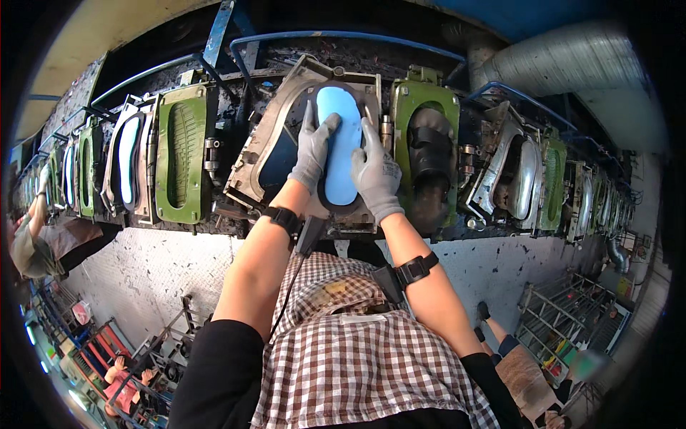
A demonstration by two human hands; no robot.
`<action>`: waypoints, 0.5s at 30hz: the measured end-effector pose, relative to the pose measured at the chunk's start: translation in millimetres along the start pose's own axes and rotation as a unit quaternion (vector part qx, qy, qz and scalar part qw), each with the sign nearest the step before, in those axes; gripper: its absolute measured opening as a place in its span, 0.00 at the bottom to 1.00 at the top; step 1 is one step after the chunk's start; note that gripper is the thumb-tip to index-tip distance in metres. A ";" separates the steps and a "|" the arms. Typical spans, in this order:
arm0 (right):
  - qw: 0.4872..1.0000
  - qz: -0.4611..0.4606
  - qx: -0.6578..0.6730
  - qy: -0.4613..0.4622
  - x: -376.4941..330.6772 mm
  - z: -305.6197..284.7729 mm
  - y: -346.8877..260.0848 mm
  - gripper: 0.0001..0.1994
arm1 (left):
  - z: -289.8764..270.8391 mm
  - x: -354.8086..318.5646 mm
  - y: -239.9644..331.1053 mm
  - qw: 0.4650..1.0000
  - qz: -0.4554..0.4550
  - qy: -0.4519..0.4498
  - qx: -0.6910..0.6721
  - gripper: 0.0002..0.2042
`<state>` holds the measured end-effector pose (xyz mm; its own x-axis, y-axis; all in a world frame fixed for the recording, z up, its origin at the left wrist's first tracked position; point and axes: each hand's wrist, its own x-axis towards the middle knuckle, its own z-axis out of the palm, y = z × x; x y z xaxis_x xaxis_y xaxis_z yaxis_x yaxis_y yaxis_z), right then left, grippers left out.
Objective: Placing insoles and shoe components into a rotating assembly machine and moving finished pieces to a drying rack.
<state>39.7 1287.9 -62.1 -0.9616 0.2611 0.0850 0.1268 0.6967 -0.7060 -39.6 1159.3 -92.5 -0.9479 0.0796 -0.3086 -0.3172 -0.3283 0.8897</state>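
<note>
Nearest, below the fingers, was a brown-and-white checked apron (357, 372), with a black wrist strap (283, 219) on the left forearm. Beyond it, the gloved left hand (314, 146) held a light-blue insole (341, 157), thumb laid over its face and the other fingers along its left edge. The gloved right hand (376, 171) lay along the opposite edge, thumb and forefinger a little apart; whether they truly gripped could not be told. The insole stood lengthwise between both sets of fingers, over a dark sole-shaped form (334, 208) whose rim showed around it. It looked light, thin and likely bendy, perhaps a little slick on its smooth face, so the long edges near the middle seemed the best hold, with a thumb flat on top against buckling. Just right of the fingers, a green mould (402, 107) carried a black sandal upper (432, 136); farther left stood another green mould (182, 146). Past the fingertips ran a blue rail (343, 33), and beyond, to the upper right, a silver duct (572, 61).
</note>
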 end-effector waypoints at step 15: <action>0.984 -0.063 0.019 0.168 -60.2 -204.2 97.7 0.29 | 168.9 -91.0 -36.1 0.955 -0.081 -0.127 0.254 0.25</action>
<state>159.7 1476.7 7.4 -0.8336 0.3848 0.3963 -0.0029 0.7144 -0.6997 53.0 1322.9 -39.7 -0.8417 0.3367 -0.4221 -0.3732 0.2021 0.9055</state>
